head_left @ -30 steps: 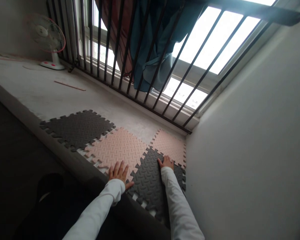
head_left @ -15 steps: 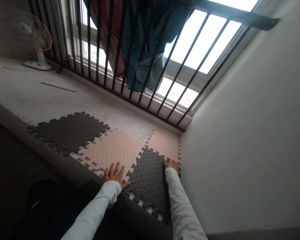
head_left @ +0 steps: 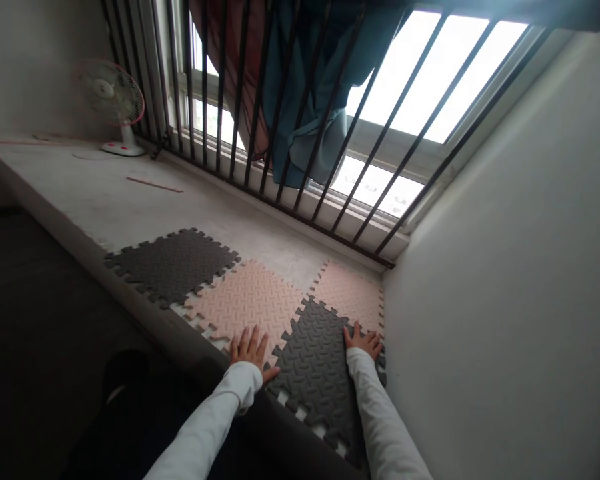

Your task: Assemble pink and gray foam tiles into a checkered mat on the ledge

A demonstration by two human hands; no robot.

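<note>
**Both hands open and flat on interlocking foam floor tiles, corner of a window ledge**

Grip: nothing is clenched or grasped. The left hand [head_left: 250,348] lies palm down with its fingers spread, the thumb reaching across the seam onto a dark grey foam tile [head_left: 315,377]. The right hand [head_left: 364,341] lies open on the far edge of that same tile, its fingertips at the joint nearest the wall. How much pressure either hand applies cannot be told.

Hand placement: the hands sit on opposite sides of the dark grey foam tile, each close to a seam. This suggests they are bearing on the joints rather than on the tile's middle, though that is a judgement.

Tiles: the dark grey foam tile lies on the ledge, its toothed edges meshed with a pink foam tile [head_left: 245,307] on the left and a second pink foam tile [head_left: 350,291] beyond. A second dark grey foam tile [head_left: 173,267] adjoins the first pink one, forming a checker pattern, probably so the interlocking teeth align. The near edge of the tiles runs along the ledge's front lip, with the teeth left unjoined.

Surroundings: the tiles rest on a concrete ledge [head_left: 105,193], bounded by a white wall [head_left: 500,287] and an iron window grille [head_left: 280,215]. A white desk fan [head_left: 111,93] stands at the far end.
</note>
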